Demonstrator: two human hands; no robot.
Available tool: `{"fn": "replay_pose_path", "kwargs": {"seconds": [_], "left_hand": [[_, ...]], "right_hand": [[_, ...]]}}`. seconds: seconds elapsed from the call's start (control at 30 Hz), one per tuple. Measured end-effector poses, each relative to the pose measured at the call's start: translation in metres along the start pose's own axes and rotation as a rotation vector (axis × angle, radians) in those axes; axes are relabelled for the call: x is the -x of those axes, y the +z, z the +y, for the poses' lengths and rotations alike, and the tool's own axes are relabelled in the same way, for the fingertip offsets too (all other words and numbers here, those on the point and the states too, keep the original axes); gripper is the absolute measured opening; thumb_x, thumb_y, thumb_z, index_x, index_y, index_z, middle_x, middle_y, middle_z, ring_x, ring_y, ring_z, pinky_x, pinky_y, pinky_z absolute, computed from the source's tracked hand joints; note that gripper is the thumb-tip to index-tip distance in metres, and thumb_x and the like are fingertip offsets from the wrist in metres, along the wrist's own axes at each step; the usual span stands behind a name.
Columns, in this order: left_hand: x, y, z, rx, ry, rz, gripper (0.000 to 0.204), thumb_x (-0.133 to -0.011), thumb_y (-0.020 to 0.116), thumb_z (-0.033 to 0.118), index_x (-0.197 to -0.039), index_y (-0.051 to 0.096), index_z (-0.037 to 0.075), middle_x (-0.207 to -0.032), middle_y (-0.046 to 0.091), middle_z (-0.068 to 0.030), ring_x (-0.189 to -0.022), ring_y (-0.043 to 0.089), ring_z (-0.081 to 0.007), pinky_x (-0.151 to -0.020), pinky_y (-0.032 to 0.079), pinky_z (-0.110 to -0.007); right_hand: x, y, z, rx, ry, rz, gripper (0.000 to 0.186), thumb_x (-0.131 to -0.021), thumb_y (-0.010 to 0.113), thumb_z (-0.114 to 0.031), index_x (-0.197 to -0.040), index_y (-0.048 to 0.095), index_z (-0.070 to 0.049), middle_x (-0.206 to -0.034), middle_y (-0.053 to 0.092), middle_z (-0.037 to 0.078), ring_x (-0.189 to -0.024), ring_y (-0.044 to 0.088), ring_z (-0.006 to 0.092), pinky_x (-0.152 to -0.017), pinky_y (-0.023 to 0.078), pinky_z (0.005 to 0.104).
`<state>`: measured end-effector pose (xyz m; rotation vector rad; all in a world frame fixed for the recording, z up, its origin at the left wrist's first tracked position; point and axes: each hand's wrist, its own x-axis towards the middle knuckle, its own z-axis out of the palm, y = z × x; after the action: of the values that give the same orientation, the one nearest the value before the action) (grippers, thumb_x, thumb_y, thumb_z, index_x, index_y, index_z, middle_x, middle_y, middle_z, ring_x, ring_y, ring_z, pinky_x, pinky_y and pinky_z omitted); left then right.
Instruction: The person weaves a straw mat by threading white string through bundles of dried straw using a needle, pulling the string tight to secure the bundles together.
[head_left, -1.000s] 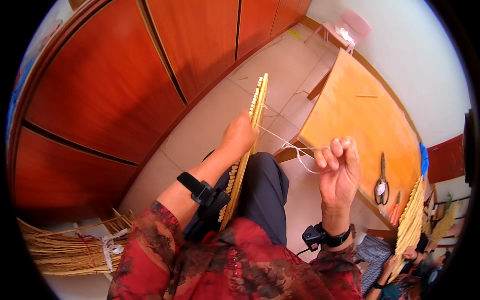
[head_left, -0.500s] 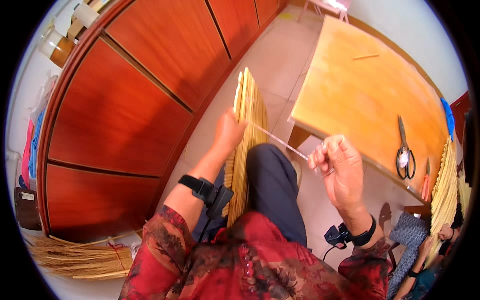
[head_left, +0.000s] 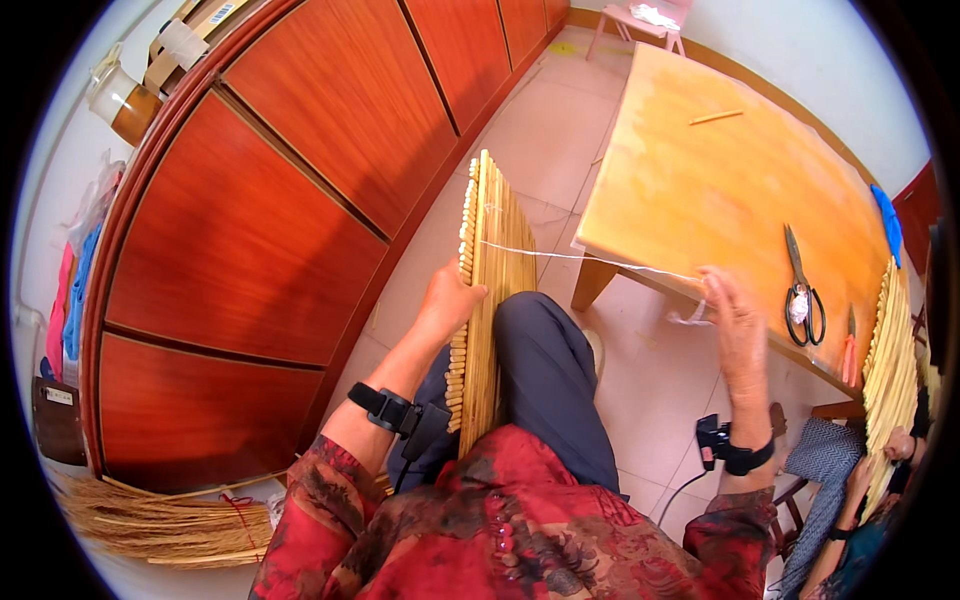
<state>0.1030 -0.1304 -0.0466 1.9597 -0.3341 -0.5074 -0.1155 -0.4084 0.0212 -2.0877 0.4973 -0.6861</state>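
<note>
A mat of straw-coloured stalks (head_left: 488, 360), bound side by side, stands on edge against my thighs, its cut ends facing left. My left hand (head_left: 450, 302) grips its left edge, thumb over the near face. From the upper part of the mat a white string (head_left: 575, 257) runs taut to the right. Its other end is pinched in the fingers of my right hand (head_left: 738, 325), raised beside the table's near edge, with a loose tail hanging below. The fingertips are slightly blurred.
On the wooden table (head_left: 690, 180) lie black-handled scissors (head_left: 797, 300), an orange-handled tool (head_left: 850, 355) and a short stalk (head_left: 716, 117). Red-brown cabinets (head_left: 240, 240) line the left. A broom-straw bundle (head_left: 170, 520) lies lower left. At right, another person's hands (head_left: 900, 443) hold a stalk mat (head_left: 885, 370).
My right hand has moved right and outward, drawing out a longer stretch of string. My left hand has slid down the mat's edge, toward me.
</note>
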Motion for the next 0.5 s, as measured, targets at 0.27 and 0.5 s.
{"fn": "replay_pose_path", "kwargs": {"seconds": [0.27, 0.5], "left_hand": [[0.037, -0.036, 0.044, 0.228, 0.125, -0.01, 0.039, -0.078, 0.055, -0.006, -0.117, 0.051, -0.006, -0.101, 0.061, -0.007, -0.086, 0.058, -0.0119, -0.078, 0.047, -0.027], [0.104, -0.085, 0.073, 0.146, 0.129, 0.117, 0.042, -0.079, 0.061, -0.002, -0.119, 0.051, -0.003, -0.105, 0.061, -0.0054, -0.091, 0.058, -0.0104, -0.082, 0.047, -0.027]], "right_hand": [[0.004, -0.033, -0.004, -0.508, 0.427, -0.204, 0.027, -0.095, 0.049, -0.014, -0.118, 0.057, -0.003, -0.085, 0.058, 0.002, -0.06, 0.045, 0.0016, -0.046, 0.036, 0.0138], [-0.005, 0.065, -0.109, -0.703, 0.194, -0.644, 0.024, -0.095, 0.045, -0.009, -0.116, 0.054, -0.002, -0.081, 0.061, 0.005, -0.056, 0.053, 0.005, -0.045, 0.044, 0.0172]]}}
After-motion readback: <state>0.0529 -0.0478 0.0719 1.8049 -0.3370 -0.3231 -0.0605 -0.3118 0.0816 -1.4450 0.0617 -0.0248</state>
